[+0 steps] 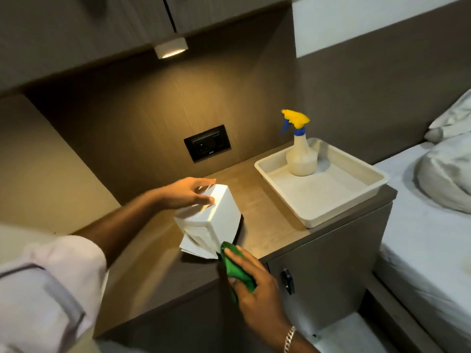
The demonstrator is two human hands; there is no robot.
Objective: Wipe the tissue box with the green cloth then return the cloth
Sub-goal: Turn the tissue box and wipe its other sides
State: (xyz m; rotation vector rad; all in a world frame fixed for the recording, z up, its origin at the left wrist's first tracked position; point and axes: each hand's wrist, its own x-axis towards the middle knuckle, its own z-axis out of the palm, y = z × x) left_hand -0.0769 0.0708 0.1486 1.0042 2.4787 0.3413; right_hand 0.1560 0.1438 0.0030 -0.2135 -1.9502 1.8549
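Nearest the camera, a pale rolled sleeve (48, 284) fills the 8 o'clock corner, its forearm running up to the tissue box. The white tissue box (207, 217) sits at the middle of the wooden bedside top (267, 225), tipped over toward the viewer, with a tissue (193, 248) spilling from its near face. The left hand (188, 194) lies over the box's far upper end, fingers curled round it to hold it steady. At 6 o'clock from the box, the right hand (252, 284) has the green cloth (237, 266) bunched under its closed fingers, the cloth's tip touching the box's lower corner.

This looks like the wiping step, partway through. The next stroke likely calls for the left hand to brace or turn the box so an unwiped face meets the cloth, while keeping the loose tissue clear.

At 2 o'clock stands a cream tray (356, 200) holding a spray bottle (300, 154), perhaps where the cloth returns.
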